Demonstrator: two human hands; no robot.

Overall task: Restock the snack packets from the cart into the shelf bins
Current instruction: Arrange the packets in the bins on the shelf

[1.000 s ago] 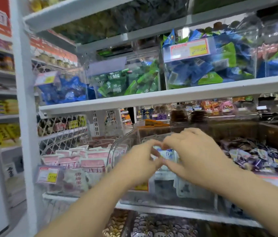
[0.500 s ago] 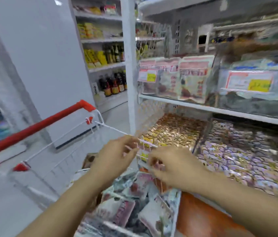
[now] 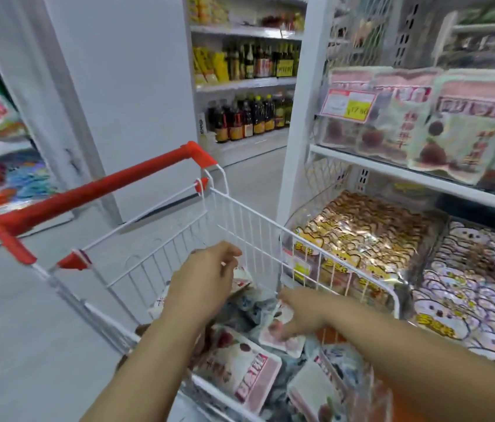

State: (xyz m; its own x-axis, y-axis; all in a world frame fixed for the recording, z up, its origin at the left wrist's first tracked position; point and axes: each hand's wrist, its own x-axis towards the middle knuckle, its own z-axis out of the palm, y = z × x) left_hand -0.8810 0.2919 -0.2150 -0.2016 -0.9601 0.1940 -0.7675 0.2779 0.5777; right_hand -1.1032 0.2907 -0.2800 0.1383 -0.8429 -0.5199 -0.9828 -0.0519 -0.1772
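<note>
A white wire cart point(image 3: 240, 226) with a red handle point(image 3: 94, 190) stands in front of me, holding several pink-and-white snack packets point(image 3: 240, 370). My left hand point(image 3: 202, 281) hovers over the packets inside the cart, fingers curled loosely, holding nothing that I can see. My right hand point(image 3: 298, 315) reaches down into the cart, its fingers spread and touching a small pink packet point(image 3: 282, 339). On the right, a shelf bin point(image 3: 422, 117) holds similar pink packets behind a price tag point(image 3: 346, 105).
Lower bins on the right hold gold-wrapped snacks point(image 3: 362, 233) and pale round-patterned packets point(image 3: 477, 287). A white shelf upright point(image 3: 295, 117) stands just beyond the cart. Bottles point(image 3: 246, 117) fill shelves behind. A white pillar point(image 3: 118, 86) and grey floor point(image 3: 12, 330) lie to the left.
My view swung from the shelf bin down to the cart. Both hands left the bin and dropped into the cart; they have now parted, the right reaching onto a packet.
</note>
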